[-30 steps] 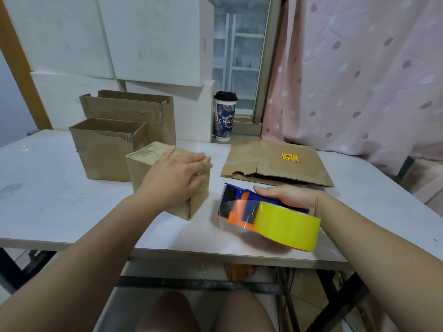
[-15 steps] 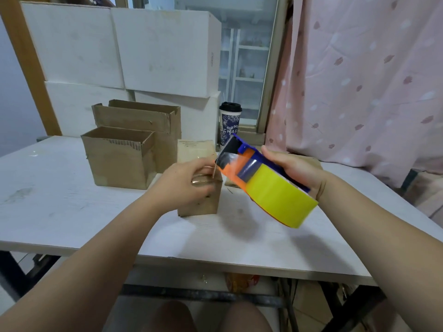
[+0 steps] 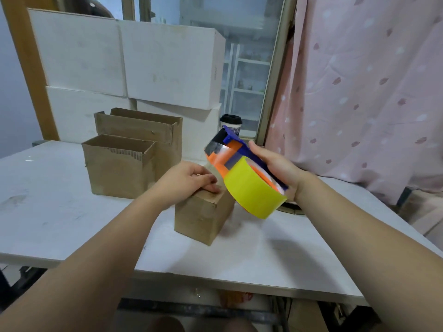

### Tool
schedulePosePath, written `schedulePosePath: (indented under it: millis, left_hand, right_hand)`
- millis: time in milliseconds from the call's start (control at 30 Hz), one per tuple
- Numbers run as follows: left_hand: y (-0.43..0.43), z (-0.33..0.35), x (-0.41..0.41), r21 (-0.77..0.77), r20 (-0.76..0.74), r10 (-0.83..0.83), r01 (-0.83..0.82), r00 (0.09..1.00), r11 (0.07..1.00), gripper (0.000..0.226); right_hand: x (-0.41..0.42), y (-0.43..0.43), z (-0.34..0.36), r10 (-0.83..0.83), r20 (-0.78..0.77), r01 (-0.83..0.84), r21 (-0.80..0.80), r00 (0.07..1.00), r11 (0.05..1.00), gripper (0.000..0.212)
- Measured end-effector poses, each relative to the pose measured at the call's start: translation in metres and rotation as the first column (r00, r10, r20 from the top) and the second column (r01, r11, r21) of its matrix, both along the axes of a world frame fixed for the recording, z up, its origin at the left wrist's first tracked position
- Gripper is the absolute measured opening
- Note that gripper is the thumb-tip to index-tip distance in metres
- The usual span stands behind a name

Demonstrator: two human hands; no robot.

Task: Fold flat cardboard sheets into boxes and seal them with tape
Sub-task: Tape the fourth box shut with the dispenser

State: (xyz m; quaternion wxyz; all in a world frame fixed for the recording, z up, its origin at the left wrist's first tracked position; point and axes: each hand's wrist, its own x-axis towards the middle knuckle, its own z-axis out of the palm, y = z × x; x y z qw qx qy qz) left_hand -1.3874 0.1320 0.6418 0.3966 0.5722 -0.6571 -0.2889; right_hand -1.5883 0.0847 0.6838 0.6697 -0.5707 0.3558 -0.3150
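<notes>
Two hands are up over the white table [image 3: 60,212] from where I watch. My left hand [image 3: 185,179] presses down on the top of the small cardboard box [image 3: 203,218], fingers [image 3: 211,185] curled close together with their tips at the box's far top edge. My right hand [image 3: 275,167] is wrapped around the handle of the tape dispenser [image 3: 239,168], held in the air just right of those fingertips and above the box, its yellow tape roll [image 3: 254,195] facing me. Beyond the left fingers stand two open cardboard boxes [image 3: 119,164].
</notes>
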Motion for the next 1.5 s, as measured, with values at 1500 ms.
schedulePosePath:
  millis: [1500]
  left_hand:
    - [0.021, -0.005, -0.01, -0.035, -0.741, -0.114, 0.132, 0.662, 0.991, 0.029]
  right_hand:
    - [0.014, -0.021, 0.012, -0.293, -0.333, -0.125, -0.824, 0.896, 0.553, 0.061]
